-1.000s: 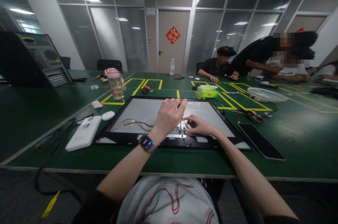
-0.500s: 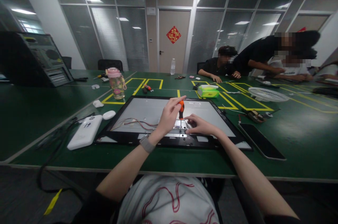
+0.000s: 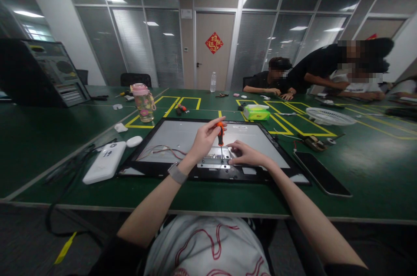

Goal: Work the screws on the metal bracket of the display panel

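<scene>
A flat display panel (image 3: 182, 133) with a black frame lies in front of me on the green table. My left hand (image 3: 206, 137) is closed around the handle of an orange and black screwdriver (image 3: 220, 133). Its shaft points down, tilted slightly, with the tip at the metal bracket (image 3: 213, 165) near the panel's front edge. Just right of the shaft, my right hand (image 3: 246, 153) rests on the bracket's right end, thumb and forefinger bent around its edge. Thin wires (image 3: 166, 149) run across the panel to the left of the bracket.
Left of the panel lie a white power bank (image 3: 106, 163) and a white mouse-shaped object (image 3: 134, 141); a pink-lidded bottle (image 3: 143, 103) stands behind. A phone (image 3: 322, 174) lies on the right. Beyond are a green pack (image 3: 256, 112) and a white fan grille (image 3: 330, 116). Several people sit or lean at far right.
My left hand and the screwdriver's handle have tipped a little to the left, showing more of the bracket. My right hand stays in place. A person across the table has drawn a hand back.
</scene>
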Action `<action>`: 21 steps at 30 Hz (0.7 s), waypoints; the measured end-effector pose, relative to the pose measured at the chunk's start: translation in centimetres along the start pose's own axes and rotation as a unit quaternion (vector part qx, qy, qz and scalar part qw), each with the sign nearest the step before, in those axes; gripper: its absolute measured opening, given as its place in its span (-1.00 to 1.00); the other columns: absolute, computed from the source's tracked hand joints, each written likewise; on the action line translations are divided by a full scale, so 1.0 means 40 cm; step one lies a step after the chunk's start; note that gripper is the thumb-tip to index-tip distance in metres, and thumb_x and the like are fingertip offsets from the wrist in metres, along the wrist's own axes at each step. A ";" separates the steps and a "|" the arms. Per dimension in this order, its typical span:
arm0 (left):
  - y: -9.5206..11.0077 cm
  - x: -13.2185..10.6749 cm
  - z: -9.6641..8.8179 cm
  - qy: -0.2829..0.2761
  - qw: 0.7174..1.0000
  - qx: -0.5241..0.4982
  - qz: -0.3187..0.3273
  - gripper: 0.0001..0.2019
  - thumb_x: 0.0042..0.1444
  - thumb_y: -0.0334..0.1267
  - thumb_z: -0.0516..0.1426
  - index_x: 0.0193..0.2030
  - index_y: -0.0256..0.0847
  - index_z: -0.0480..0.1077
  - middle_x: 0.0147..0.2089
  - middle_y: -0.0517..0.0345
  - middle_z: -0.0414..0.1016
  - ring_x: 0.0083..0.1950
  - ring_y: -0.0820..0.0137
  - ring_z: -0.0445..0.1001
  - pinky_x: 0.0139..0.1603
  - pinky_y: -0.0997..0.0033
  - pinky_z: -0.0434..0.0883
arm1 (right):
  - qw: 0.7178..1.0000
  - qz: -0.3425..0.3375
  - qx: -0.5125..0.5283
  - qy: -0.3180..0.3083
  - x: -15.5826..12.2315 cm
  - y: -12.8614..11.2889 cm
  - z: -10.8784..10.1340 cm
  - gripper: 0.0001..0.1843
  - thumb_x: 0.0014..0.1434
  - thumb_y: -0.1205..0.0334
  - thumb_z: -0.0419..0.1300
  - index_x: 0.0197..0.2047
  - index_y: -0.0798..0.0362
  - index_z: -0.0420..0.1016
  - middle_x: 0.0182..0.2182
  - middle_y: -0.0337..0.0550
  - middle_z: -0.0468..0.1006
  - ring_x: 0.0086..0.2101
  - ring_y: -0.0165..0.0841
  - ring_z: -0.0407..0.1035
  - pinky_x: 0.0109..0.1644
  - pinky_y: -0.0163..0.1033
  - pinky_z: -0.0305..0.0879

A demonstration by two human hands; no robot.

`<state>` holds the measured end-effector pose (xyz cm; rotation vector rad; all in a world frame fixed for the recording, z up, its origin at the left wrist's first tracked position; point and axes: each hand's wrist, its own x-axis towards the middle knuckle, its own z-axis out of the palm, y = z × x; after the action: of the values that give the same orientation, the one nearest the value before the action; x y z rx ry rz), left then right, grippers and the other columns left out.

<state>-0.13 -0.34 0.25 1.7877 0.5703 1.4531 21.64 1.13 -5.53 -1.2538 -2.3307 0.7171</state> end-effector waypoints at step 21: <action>0.010 -0.016 0.014 0.020 0.998 0.044 0.034 -0.68 0.27 -0.28 -0.02 0.10 -0.17 0.39 -0.08 0.02 0.47 -0.08 0.39 0.45 -0.04 0.38 0.41 | 1.000 -0.003 0.002 0.003 0.002 0.001 0.001 -0.28 -0.07 -0.11 0.33 0.13 0.01 0.38 -0.18 -0.11 0.31 -0.18 -0.24 0.30 -0.02 -0.12 0.28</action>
<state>0.21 -1.21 0.10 1.8661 0.6077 1.5347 21.59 1.22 -5.57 -1.2460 -2.3257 0.7142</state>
